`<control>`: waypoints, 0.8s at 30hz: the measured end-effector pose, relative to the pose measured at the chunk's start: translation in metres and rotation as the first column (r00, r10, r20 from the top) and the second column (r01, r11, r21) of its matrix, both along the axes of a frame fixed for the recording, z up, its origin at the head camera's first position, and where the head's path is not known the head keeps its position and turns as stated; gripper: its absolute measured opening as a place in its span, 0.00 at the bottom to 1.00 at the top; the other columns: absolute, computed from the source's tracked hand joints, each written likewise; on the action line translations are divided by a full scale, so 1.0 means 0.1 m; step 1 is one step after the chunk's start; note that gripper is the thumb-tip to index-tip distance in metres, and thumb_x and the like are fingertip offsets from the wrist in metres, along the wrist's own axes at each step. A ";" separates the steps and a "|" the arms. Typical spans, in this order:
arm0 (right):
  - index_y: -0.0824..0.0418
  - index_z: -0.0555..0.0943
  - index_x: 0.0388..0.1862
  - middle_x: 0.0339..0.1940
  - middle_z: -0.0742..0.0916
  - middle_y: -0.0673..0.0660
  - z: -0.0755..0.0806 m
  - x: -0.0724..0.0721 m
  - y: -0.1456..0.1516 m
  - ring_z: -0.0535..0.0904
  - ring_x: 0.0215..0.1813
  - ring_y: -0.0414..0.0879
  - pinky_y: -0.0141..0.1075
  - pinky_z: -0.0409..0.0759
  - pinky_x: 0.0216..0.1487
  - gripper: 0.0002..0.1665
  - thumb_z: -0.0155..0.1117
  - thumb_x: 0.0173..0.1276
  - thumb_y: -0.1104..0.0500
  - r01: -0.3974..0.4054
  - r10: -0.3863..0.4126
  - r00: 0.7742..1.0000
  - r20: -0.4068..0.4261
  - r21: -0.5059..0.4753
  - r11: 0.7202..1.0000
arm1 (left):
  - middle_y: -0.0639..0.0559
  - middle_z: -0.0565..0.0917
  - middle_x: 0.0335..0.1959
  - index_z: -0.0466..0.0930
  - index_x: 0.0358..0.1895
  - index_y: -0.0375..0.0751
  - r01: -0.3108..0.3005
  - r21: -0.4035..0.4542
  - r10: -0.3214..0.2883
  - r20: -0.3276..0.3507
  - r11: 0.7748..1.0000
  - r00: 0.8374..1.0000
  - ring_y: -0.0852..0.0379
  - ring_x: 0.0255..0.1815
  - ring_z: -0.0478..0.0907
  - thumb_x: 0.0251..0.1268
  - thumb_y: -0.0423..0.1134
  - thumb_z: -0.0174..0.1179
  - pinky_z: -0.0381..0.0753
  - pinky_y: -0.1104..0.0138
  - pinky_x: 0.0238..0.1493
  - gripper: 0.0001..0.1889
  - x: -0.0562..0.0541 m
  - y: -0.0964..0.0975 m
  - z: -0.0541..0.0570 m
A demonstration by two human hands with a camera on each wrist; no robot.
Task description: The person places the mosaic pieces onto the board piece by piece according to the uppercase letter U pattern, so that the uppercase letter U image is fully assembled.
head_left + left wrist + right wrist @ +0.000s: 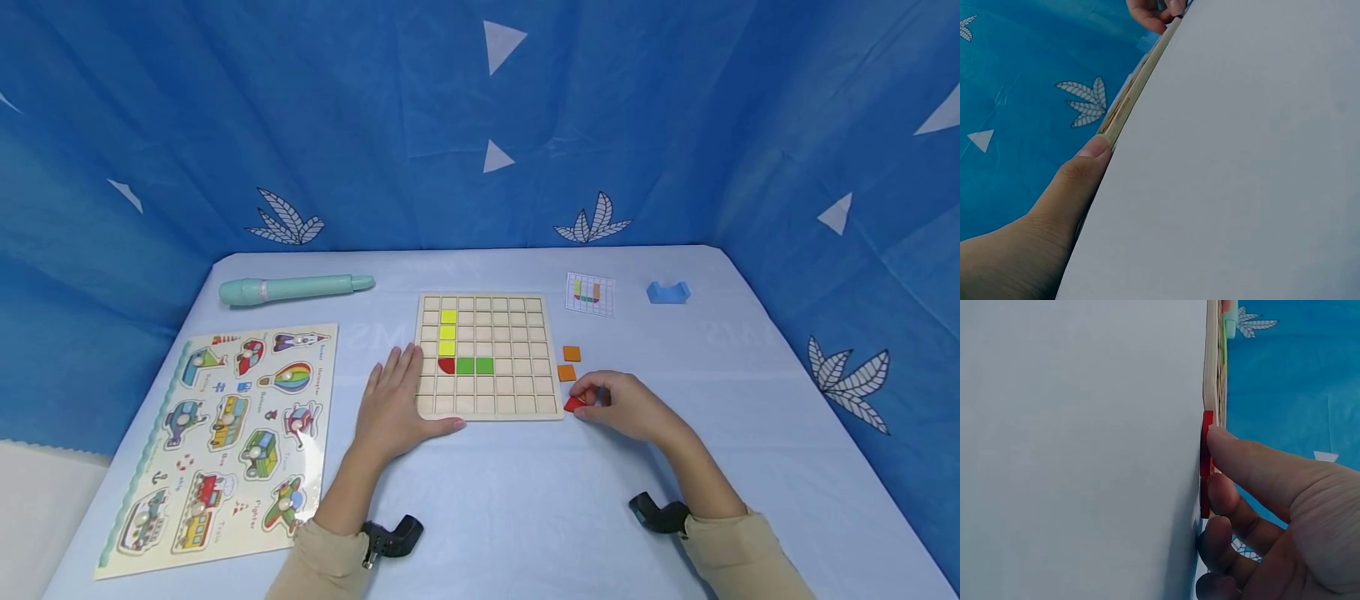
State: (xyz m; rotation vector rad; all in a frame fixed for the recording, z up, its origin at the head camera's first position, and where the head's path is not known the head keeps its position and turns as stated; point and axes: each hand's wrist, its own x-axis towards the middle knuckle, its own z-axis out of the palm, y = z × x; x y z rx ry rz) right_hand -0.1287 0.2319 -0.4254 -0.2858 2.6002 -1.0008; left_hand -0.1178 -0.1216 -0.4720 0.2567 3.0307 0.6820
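Note:
A wooden grid board lies mid-table. On it a column of three yellow squares runs down to a red quarter-circle tile, with two green squares beside that. My left hand rests on the board's left side, fingers spread and thumb along the near edge; in the left wrist view the thumb touches the board's side. Right of the board, my right hand pinches a red tile close to the table, its fingers curled and partly covering it.
Two orange squares lie just right of the board. Behind them are a small printed pattern card and a blue block. A picture puzzle board covers the left, with a mint-green wand-shaped object behind it.

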 end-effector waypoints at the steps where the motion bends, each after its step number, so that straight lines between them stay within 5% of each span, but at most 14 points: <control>1: 0.53 0.86 0.42 0.30 0.79 0.52 0.00 0.00 0.00 0.73 0.35 0.47 0.30 0.73 0.32 0.13 0.75 0.58 0.63 0.002 -0.002 1.000 -0.002 0.004 1.000 | 0.44 0.49 0.82 0.45 0.80 0.39 -0.001 0.000 0.001 0.002 1.000 1.000 0.45 0.84 0.40 0.37 0.79 0.66 0.41 0.46 0.81 0.71 0.00 0.00 0.00; 24: 0.50 0.80 0.37 0.29 0.78 0.50 -0.07 -0.02 0.00 0.73 0.35 0.46 0.31 0.72 0.34 0.14 0.77 0.57 0.61 -0.032 0.032 0.998 -0.050 0.004 0.999 | 0.45 0.48 0.82 0.45 0.80 0.39 -0.003 -0.006 0.003 -0.003 1.000 1.000 0.46 0.84 0.40 0.36 0.81 0.64 0.41 0.47 0.81 0.72 0.00 -0.01 -0.02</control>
